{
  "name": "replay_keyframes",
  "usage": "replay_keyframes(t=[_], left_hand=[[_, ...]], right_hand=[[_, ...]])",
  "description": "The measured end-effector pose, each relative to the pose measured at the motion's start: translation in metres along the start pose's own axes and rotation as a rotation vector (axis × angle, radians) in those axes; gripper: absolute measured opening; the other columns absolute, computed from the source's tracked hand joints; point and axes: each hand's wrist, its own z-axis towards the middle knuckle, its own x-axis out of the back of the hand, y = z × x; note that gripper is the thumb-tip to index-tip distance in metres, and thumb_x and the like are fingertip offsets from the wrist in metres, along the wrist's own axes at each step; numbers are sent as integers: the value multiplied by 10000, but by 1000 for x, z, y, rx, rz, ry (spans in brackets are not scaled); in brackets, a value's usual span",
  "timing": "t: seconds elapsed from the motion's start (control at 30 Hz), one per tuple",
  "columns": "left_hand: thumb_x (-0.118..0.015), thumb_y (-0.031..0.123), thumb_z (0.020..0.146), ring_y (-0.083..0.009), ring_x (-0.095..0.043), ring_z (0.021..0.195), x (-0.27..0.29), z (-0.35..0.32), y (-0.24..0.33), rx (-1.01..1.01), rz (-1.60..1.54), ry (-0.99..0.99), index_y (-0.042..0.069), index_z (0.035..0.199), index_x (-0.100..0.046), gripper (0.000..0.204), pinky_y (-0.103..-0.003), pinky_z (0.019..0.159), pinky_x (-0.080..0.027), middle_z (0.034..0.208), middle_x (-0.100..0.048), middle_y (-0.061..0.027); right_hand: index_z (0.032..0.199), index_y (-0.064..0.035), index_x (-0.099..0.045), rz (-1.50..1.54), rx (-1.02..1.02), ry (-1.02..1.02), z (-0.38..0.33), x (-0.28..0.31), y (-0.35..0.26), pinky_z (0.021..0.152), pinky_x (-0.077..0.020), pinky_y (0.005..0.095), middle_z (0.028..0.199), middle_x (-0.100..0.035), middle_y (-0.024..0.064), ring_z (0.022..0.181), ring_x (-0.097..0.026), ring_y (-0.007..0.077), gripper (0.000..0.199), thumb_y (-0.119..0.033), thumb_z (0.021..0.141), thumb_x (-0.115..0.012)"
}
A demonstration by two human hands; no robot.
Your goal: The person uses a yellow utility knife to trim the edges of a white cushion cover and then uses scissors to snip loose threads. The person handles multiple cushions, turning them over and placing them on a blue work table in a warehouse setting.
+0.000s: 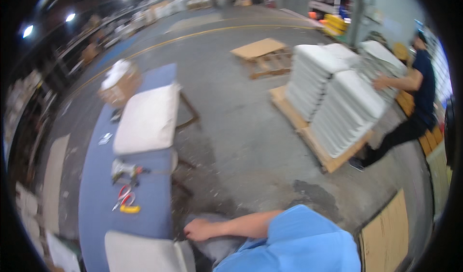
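My right hand [197,229] is closed, its fingers curled over my grey-clad leg near the table's right edge. Whatever it may hold is hidden. My left hand is out of view. Close to my right hand, a pale padded seat panel [142,252] lies on the blue-covered table [96,195]. Farther up the table are a small yellow tool [130,209], red-handled pliers [126,195] and a metal air tool [124,169] that looks like a staple gun. Beyond them rests a large off-white padded panel [148,120].
A brown box [118,86] stands at the table's far end. To the right, a co-worker [419,83] reaches to white stacked panels [333,93] on a wooden pallet [316,144]. Another pallet [265,64] lies farther off. Flat cardboard [386,233] lies at lower right.
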Motion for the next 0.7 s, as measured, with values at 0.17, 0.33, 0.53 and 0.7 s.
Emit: replay_keyframes(t=[0.17,0.33,0.53,0.7], left_hand=[[-388,381,1121,-434,-507,1346,62,-18,-68,134,-23,106,-141,1432,-497,618,-434,1160,-379,1485,-496,-356],[-415,419,1104,-463,-496,1372,87,-39,-69,213,201,135,-137,1428,-504,649,-449,1168,-372,1473,-511,-356],[-479,402,1085,-408,-566,1282,83,-34,-96,218,50,220,-95,1387,-555,586,-430,1104,-420,1384,-587,-304],[-473,394,1091,-316,-664,1082,84,-28,-120,173,-25,334,-67,1289,-619,522,-389,969,-497,1174,-702,-227]], right_hand=[[1143,-121,-755,6,-24,14,2,6,8,905,-544,522,1122,-750,166,1069,-696,393,317,-323,943,-615],[1129,-105,-760,47,-63,-1,0,12,8,871,-554,486,1081,-762,144,1035,-713,352,292,-303,955,-634],[1047,-49,-765,136,214,321,79,61,-44,787,-548,411,934,-744,143,880,-708,325,221,-231,947,-689],[1061,-114,-766,-205,228,685,235,130,-67,916,-526,499,1091,-700,196,1097,-640,404,191,-223,925,-688]])
